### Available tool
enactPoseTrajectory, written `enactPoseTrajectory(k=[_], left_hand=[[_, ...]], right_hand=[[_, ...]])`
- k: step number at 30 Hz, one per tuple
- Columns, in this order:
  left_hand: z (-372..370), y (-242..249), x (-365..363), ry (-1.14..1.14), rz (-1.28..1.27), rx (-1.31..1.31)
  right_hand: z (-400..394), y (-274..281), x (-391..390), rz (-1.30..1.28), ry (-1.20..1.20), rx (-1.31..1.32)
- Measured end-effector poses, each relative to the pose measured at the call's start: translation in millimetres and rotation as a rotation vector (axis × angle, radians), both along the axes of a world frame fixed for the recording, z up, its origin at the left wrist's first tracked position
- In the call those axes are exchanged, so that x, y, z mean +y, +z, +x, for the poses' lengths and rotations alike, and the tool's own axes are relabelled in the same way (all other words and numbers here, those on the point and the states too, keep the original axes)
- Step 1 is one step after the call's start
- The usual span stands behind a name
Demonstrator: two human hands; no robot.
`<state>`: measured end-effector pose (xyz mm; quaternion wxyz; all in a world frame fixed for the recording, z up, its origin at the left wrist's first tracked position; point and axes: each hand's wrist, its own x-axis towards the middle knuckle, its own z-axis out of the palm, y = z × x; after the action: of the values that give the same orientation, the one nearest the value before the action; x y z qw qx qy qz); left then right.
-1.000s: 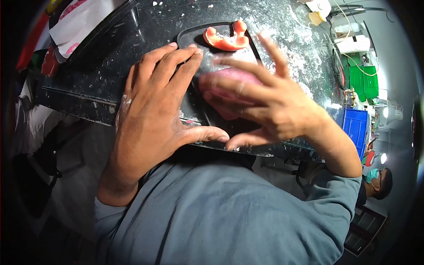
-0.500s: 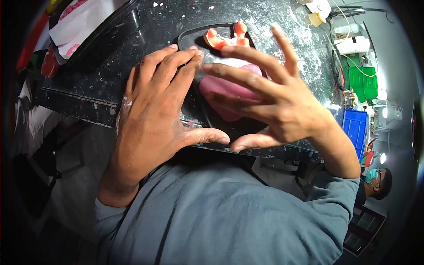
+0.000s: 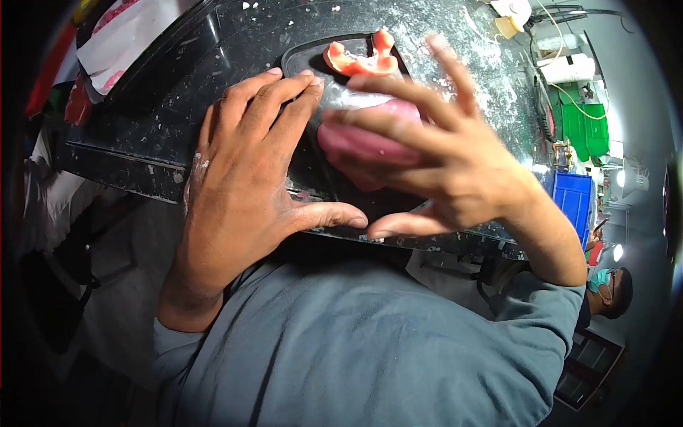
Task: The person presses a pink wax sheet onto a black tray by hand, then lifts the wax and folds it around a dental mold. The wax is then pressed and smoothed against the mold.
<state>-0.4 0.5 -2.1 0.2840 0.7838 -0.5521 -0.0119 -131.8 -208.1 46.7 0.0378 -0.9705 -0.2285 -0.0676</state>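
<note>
My left hand [image 3: 238,171] rests on the near edge of the table beside a shallow black tray, its fingers stretched out and slightly apart. Above a smooth pink lump [image 3: 366,142] hovers my right hand [image 3: 434,153], fingers spread and smeared by motion, overlapping the lump in this view. Both thumbs point inward, with their tips almost meeting in front of it. The lump sits on the black tray [image 3: 302,51], partly hidden by the right fingers. Farther back on that tray lies an orange-red, horseshoe-shaped dental piece [image 3: 359,62] with raised ends.
White powder [image 3: 491,71] and crumbs are scattered over the dark table. At the upper left is a white sheet [image 3: 128,39] with pink bits. Green [image 3: 583,132] and blue [image 3: 571,199] bins stand at the right. A masked person [image 3: 605,292] is beyond them.
My right hand shifts slightly and stays blurred over the pink lump. My left hand keeps its pose. The whole view has moved a little.
</note>
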Motion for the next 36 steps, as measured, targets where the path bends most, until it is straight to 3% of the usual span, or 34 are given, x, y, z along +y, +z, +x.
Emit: enactPoseTrajectory(k=[9,10,12,14,18,20,24,26,30,32,34,36], left_hand=[[5.3,3.7,0.2,-0.030,0.018,0.032],[6.0,4.6,0.7,-0.045,0.026,0.055],[9.2,4.3,2.3,-0.067,0.045,0.062],[11.9,5.7,2.4,-0.111,0.047,0.066],[16.4,8.1,5.3,-0.158,0.051,0.096],[23.3,6.4,4.8,-0.170,0.028,0.129],[27.9,6.8,3.2,-0.183,-0.036,0.265],[28.2,3.4,1.8,-0.174,-0.051,0.235],[22.1,-6.4,-0.8,-0.134,-0.059,0.064],[20.6,-6.3,-4.2,-0.124,-0.045,-0.027],[18.4,-7.1,-5.3,-0.113,-0.062,-0.015],[17.5,-8.2,-5.6,-0.095,-0.068,-0.042]], right_hand=[[-11.1,8.9,-1.7,-0.033,0.003,0.078],[-13.9,25.7,-5.4,-0.130,-0.018,0.088],[-17.4,34.1,-12.3,-0.128,-0.041,-0.025],[-28.3,5.8,-9.3,-0.177,0.062,0.133],[-36.9,12.3,-14.1,-0.036,-0.066,-0.004],[-42.2,-10.4,-9.0,-0.047,0.070,0.096],[-38.2,-3.8,-1.7,0.052,-0.003,0.084],[-35.8,-15.8,-0.5,0.083,0.060,0.067],[-28.1,-3.4,3.9,0.104,-0.032,-0.017],[-24.3,-17.9,9.0,0.050,0.150,0.045],[-18.4,-8.1,13.4,0.129,0.069,-0.027],[-17.3,-4.5,12.3,0.032,0.075,0.025]])
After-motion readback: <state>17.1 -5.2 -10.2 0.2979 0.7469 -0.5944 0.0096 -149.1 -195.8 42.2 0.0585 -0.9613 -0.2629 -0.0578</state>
